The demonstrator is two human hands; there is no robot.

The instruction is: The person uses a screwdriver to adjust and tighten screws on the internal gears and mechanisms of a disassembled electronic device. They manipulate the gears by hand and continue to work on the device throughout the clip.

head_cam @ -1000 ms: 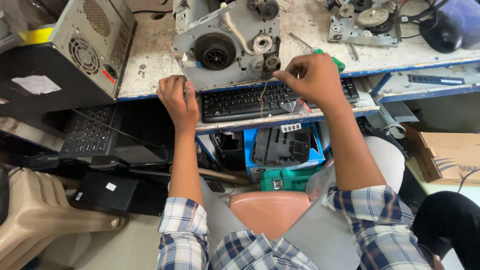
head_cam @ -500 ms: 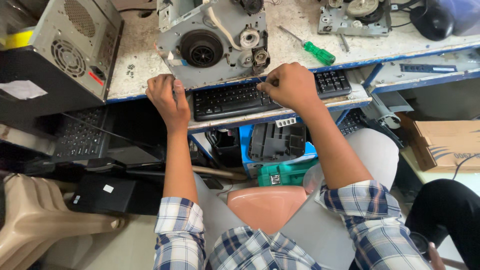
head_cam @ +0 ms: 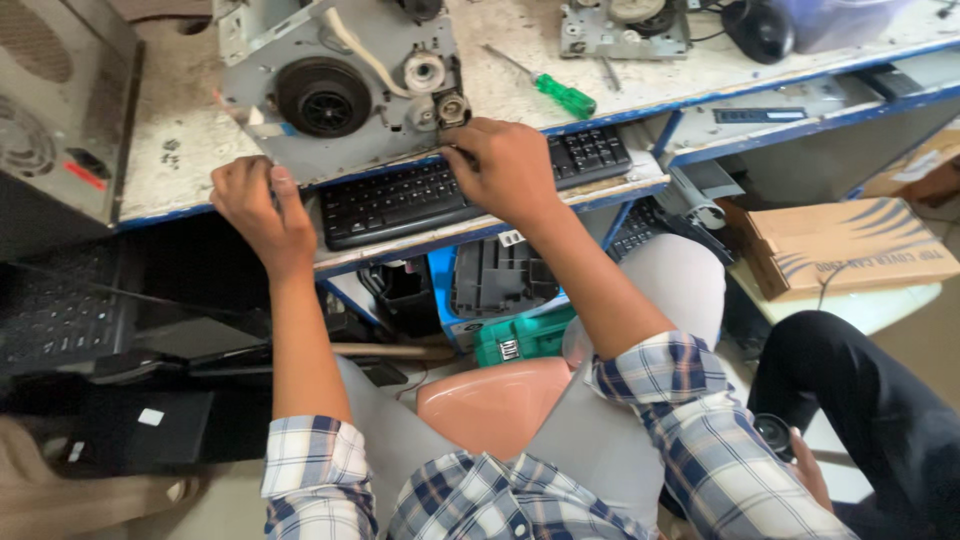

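— Where was the left hand point(head_cam: 258, 205)?
— It gripped the grey machine's point(head_cam: 335, 80) left corner on the table point(head_cam: 170, 150).
— And the right hand point(head_cam: 510, 165)?
— Fingers curled at the machine's front edge, above the black keyboard point(head_cam: 400, 200).

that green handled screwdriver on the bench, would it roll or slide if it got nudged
The screwdriver lies flat on the dusty benchtop, and its green handle looks roundish, so a sideways nudge would probably roll it a little. The thin metal shaft looks stiff. It seems light for its size, so it would likely shift easily, though the gritty surface may slow sliding.
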